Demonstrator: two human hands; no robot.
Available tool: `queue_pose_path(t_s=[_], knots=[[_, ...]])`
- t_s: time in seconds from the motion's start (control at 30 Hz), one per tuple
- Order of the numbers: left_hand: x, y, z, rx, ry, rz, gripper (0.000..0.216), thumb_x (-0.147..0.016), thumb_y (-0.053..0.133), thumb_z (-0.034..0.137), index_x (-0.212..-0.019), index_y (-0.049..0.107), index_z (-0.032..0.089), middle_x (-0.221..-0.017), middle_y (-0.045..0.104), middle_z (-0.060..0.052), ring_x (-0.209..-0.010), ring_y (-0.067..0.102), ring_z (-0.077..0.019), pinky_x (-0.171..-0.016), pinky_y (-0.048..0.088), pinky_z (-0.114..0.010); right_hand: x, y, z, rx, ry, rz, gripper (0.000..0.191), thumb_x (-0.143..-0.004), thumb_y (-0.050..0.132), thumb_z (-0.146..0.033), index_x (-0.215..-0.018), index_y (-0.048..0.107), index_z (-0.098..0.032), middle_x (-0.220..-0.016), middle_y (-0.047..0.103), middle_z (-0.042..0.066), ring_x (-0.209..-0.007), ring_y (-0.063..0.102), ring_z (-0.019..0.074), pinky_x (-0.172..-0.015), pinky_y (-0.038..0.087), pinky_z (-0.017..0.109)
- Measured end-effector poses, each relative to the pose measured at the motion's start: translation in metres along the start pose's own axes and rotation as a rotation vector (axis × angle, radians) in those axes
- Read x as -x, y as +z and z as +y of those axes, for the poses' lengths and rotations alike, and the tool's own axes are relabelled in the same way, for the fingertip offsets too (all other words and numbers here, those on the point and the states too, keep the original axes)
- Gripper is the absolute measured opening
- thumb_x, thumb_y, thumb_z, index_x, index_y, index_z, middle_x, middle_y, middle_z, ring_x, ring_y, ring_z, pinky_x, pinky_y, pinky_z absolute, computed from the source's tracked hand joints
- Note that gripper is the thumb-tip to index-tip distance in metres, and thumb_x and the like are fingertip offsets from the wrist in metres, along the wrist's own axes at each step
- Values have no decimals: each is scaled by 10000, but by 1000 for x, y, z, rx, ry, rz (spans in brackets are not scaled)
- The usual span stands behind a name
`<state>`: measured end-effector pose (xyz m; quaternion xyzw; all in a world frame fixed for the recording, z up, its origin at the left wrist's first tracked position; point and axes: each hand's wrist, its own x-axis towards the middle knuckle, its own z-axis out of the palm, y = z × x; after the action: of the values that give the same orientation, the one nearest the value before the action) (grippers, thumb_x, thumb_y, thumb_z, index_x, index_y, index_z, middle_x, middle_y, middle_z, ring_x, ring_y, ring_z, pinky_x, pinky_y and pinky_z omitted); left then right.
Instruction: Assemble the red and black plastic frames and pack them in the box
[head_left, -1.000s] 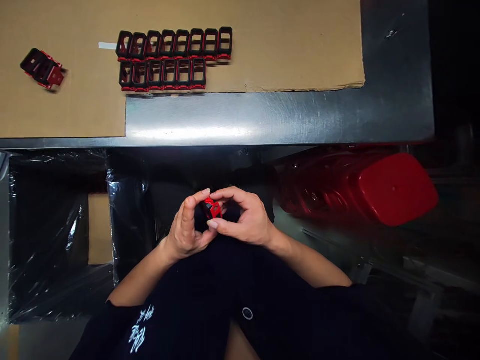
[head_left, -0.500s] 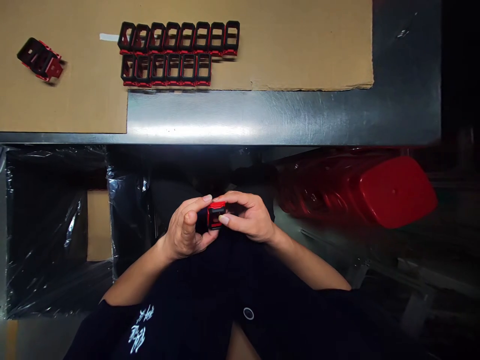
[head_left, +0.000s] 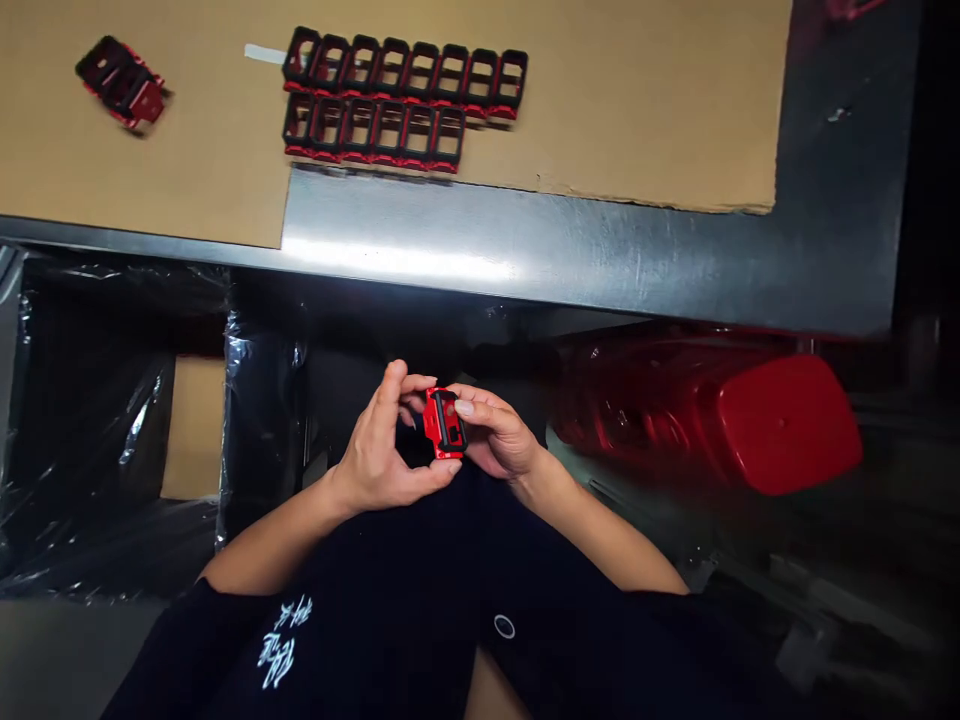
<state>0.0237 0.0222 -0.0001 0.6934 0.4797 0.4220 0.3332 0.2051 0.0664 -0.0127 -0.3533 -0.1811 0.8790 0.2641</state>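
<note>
A small red-and-black plastic frame (head_left: 448, 425) is held between both hands, in front of my body and below the table edge. My left hand (head_left: 386, 450) grips it from the left, the thumb at its lower end and a fingertip at its upper end, with the index finger raised. My right hand (head_left: 499, 430) pinches its right side, the thumb lying on its face. On the cardboard, similar red-and-black frames (head_left: 390, 130) stand side by side in two rows. Some fingers of the right hand are hidden behind the piece.
Cardboard (head_left: 637, 120) covers much of the metal table (head_left: 585, 255). Two or so similar pieces (head_left: 124, 85) lie apart at far left. Below the table stand a box lined with black plastic (head_left: 82, 420), left, and a glossy red object (head_left: 787, 420), right.
The frame has been turned in my hands, now showing its red side and an upright opening. My left thumb has shifted to its lower end. The whole view has tilted.
</note>
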Motion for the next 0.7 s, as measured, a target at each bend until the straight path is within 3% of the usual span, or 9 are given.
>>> queue_pose_path(t_s=[0.2,0.27,0.37,0.53,0.7], knots=[[-4,-24,3,-221,-157,-256,890,-747,762,312,-1534,356,221,-1222,622,-126,-1088,643,-306,-888,602,-463,-13,19,-1,171,83,49,323,-726,871,-383,-721,632,-165,-574,624,-36,-456,501,69,-464,424,183],[-3,-34,3,-253,-191,-265,845,-747,774,339,-1493,401,203,-1188,634,-118,-1055,646,-297,-892,601,-464,-21,28,-2,188,122,20,310,-735,857,-372,-687,639,-157,-556,615,-29,-455,496,67,-459,412,178],[3,-43,-1,-269,-153,-101,890,-766,765,318,-1532,332,186,-1222,646,-135,-1075,649,-295,-931,590,-465,-34,37,-2,148,151,-5,259,-733,811,-383,-718,691,-154,-569,625,-11,-484,533,91,-479,452,199],[14,-40,-8,-236,19,210,1036,-786,732,221,-1628,130,194,-1322,650,-159,-1136,658,-294,-970,578,-475,-45,40,2,118,159,-25,256,-776,717,-384,-945,741,-193,-724,685,6,-588,617,146,-529,525,252],[15,-33,-12,-188,94,279,1087,-797,757,252,-1644,80,179,-1326,659,-182,-1144,676,-293,-973,574,-476,-44,39,5,103,202,-22,277,-788,678,-373,-977,736,-179,-891,750,50,-727,706,181,-572,561,249]])
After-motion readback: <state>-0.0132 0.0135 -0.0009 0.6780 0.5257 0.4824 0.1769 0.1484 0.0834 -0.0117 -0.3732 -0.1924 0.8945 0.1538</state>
